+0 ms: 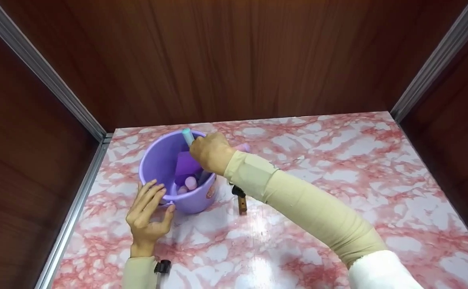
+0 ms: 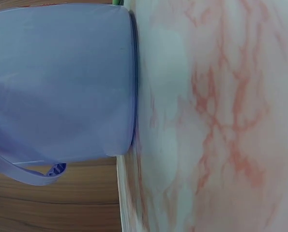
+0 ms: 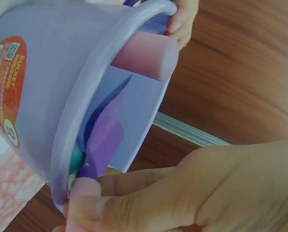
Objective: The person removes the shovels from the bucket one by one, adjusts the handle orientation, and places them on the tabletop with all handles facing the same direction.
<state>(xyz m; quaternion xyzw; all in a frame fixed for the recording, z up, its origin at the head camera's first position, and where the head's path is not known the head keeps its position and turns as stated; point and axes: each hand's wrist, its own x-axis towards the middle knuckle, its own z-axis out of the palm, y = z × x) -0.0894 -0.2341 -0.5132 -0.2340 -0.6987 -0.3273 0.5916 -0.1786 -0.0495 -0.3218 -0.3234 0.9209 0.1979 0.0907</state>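
Note:
A purple bucket (image 1: 196,204) stands upright on the marbled surface. My left hand (image 1: 147,218) grips its near-left rim, fingers over the edge and thumb against the outer wall. At the far-right rim my right hand (image 1: 212,152) holds a pink stick (image 3: 83,193), thumb lying along it. A teal cylinder end (image 1: 188,136) shows just beyond the right fingers; whether that hand also holds it I cannot tell. Inside the bucket lie a purple flat-sided piece (image 1: 186,163) and pink round-ended pieces (image 1: 191,183). The right hand partly hides the contents.
The red-and-white marbled surface (image 1: 338,168) extends right of the bucket. Brown wood-look panels (image 1: 238,60) with metal edging stand behind and at both sides. The bucket's strap handle (image 2: 32,176) hangs outside. A small black-and-brown piece (image 1: 242,202) shows below the right wrist.

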